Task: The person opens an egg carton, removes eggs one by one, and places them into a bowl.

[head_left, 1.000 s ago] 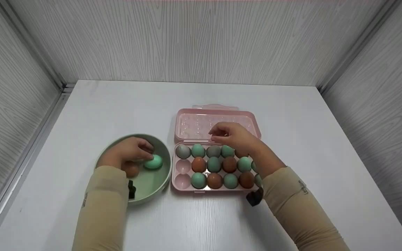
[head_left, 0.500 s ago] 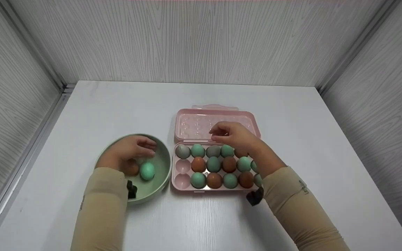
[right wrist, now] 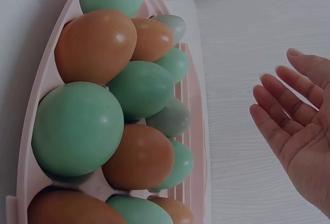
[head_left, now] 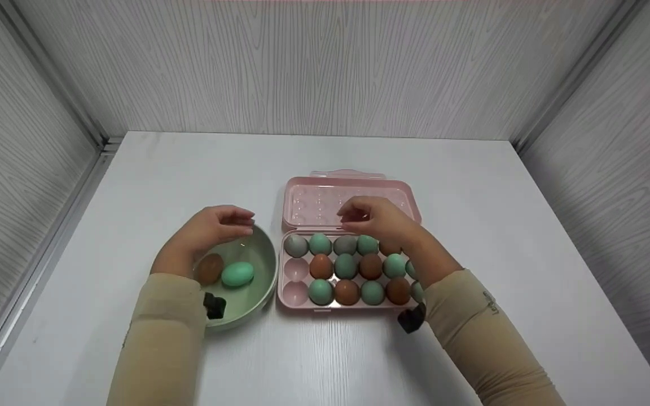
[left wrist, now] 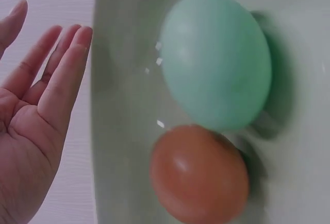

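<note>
So at the bottom of the head view there are two tan sleeves (head_left: pixel 158 338), each with a black gadget (head_left: pixel 215 306) by the wrist. A bit further up, left of centre, is a pale green bowl (head_left: pixel 268 299) with a green egg (head_left: pixel 237 274) and a brown egg (head_left: pixel 210 269) just beside each other. Right next to the bowl, mid-frame, is a pink egg box (head_left: pixel 295 269), three rows of brown, green and greyish eggs, bare cups at the left end of the front and middle rows. The left hand (head_left: pixel 207 226) hangs over the bowl's upper part, fingers pretty straight, thumb apart, nothing held. The right hand (head_left: pixel 381 219) is over the box's hinge, relaxed, fingers gently bent, also holding nothing. Behind that, the box's lid (head_left: pixel 313 203) lies flipped back on the white tabletop (head_left: pixel 460 169), with a wood-grain wall (head_left: pixel 325 67) across the top.
</note>
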Tool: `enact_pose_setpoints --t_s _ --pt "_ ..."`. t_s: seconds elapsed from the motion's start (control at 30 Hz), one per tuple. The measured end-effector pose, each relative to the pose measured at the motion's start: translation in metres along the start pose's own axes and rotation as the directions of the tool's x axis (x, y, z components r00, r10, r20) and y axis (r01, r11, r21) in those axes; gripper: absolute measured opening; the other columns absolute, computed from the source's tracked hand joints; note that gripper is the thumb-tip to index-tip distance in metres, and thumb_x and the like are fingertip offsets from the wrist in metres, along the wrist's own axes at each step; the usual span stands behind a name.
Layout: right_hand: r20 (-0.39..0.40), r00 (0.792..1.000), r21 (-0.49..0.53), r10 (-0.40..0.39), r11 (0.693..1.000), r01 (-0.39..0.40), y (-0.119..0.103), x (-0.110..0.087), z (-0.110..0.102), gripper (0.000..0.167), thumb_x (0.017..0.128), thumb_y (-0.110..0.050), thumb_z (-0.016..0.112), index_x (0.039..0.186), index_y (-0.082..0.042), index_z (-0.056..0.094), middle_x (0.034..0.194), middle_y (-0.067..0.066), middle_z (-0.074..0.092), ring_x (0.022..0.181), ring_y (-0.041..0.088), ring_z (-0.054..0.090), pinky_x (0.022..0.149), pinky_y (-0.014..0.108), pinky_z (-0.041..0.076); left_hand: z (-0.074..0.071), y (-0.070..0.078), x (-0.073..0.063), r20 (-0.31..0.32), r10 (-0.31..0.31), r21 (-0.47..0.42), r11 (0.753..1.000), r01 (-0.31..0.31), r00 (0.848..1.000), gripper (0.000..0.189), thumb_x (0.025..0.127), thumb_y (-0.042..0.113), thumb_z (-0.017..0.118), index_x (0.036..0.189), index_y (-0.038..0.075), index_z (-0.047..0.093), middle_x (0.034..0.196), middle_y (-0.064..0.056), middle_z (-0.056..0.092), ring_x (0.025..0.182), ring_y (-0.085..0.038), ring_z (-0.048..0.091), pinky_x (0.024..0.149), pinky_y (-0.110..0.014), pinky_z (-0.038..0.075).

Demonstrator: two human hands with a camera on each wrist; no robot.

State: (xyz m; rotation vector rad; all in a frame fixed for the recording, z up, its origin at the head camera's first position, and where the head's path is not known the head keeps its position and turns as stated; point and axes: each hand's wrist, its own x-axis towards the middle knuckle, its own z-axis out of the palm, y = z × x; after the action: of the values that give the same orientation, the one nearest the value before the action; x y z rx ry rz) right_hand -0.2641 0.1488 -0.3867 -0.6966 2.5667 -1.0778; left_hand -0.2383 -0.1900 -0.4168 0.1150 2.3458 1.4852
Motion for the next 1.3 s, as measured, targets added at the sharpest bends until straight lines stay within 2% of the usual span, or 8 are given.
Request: enact_pose_setpoints --t_s 0.37,0.6,0.7,0.97,1.3 --pt "-0.011 1.0 0.042 -0.014 0.999 0.015 0.0 0.002 0.003 0.019 0.083 -0.021 0.068 0.1 -0.024 0.064 0.098 -0.003 0.063 0.091 0.012 0.056 0.085 0.03 0.047 0.006 0.038 -0.007 -0.064 0.087 -0.028 0.996 -0.089 0.994 0.045 0.082 0.029 0.068 0.123 0.016 0.055 0.122 -0.003 0.056 0.111 -0.016 0.052 0.093 -0.032 0.043" --pt "-0.043 0.999 0.069 -0.028 0.997 0.031 -0.002 0.002 0.004 0.025 0.082 -0.026 0.069 0.106 -0.025 0.064 0.102 -0.009 0.062 0.097 0.01 0.057 0.09 0.03 0.046 0.019 0.061 -0.012 -0.12 0.203 -0.104 0.971 -0.216 0.972 0.042 0.084 0.02 0.067 0.124 0.012 0.055 0.124 -0.005 0.056 0.113 -0.016 0.053 0.096 -0.032 0.041" --pt "-0.049 0.998 0.101 -0.028 0.994 0.033 -0.003 0.001 0.005 0.028 0.082 -0.027 0.069 0.109 -0.026 0.063 0.105 -0.009 0.062 0.1 0.012 0.057 0.092 0.032 0.045 0.025 0.067 -0.015 -0.127 0.226 -0.124 0.963 -0.241 0.966 0.044 0.083 0.019 0.067 0.125 0.012 0.054 0.125 -0.005 0.055 0.115 -0.017 0.052 0.097 -0.033 0.041" --pt "-0.073 0.995 0.19 -0.061 0.979 0.074 -0.006 0.004 0.009 0.033 0.081 -0.025 0.07 0.113 -0.024 0.062 0.109 -0.007 0.062 0.106 0.013 0.056 0.094 0.033 0.043 0.033 0.07 -0.017 -0.086 0.294 -0.137 0.943 -0.304 0.952 0.052 0.082 0.018 0.069 0.13 0.011 0.05 0.128 -0.005 0.053 0.119 -0.016 0.049 0.097 -0.034 0.041" --pt "-0.14 0.987 0.2 -0.08 0.974 0.107 -0.01 0.015 0.018 0.031 0.081 -0.021 0.07 0.112 -0.019 0.063 0.108 -0.001 0.064 0.104 0.012 0.058 0.092 0.03 0.044 0.035 0.064 -0.019 -0.089 0.283 -0.135 0.947 -0.293 0.955 0.049 0.081 0.022 0.07 0.127 0.013 0.053 0.126 -0.003 0.055 0.118 -0.015 0.049 0.096 -0.034 0.041"
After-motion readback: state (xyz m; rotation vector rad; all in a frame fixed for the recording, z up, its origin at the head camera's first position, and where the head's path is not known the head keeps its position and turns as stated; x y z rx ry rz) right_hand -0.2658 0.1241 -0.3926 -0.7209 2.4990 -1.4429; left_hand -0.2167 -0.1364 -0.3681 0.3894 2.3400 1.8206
